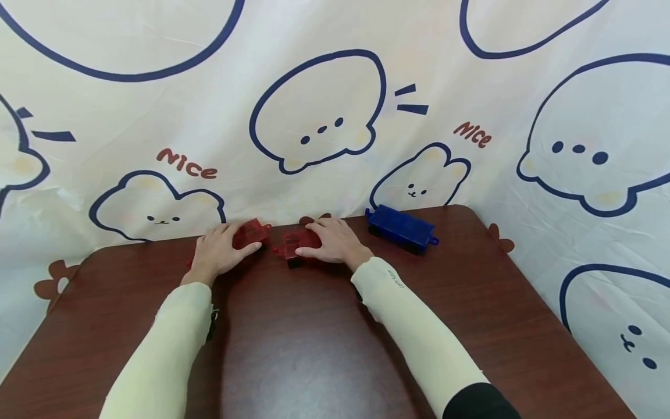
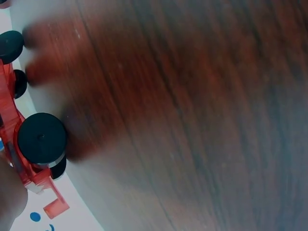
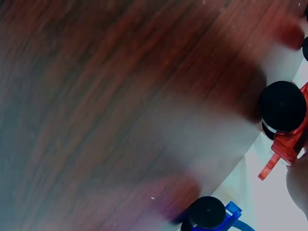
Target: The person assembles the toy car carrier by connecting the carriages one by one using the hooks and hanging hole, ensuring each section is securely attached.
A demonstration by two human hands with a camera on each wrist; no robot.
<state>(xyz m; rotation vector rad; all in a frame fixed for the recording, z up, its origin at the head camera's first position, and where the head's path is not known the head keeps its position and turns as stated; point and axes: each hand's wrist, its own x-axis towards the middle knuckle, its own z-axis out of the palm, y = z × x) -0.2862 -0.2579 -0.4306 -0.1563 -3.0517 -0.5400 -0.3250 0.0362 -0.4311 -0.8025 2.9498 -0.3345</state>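
Two see-through red toy train cars stand close together at the table's far edge. My left hand (image 1: 217, 253) grips the left red toy train car (image 1: 252, 231), its thumb along the near side. My right hand (image 1: 337, 243) holds the other red toy train car (image 1: 291, 243) between thumb and fingers. Small coupling loops on the facing ends lie near each other; whether they are joined, I cannot tell. In the left wrist view a red car (image 2: 7, 103) shows round black wheels (image 2: 42, 138). The right wrist view catches a red car (image 3: 288, 144) with a hook at its end.
A blue toy train car (image 1: 402, 227) stands to the right of my right hand, near the far edge. Brown wood covers the table (image 1: 293, 337). Behind and beside it hangs a white cloth (image 1: 324, 192) with cartoon drawings.
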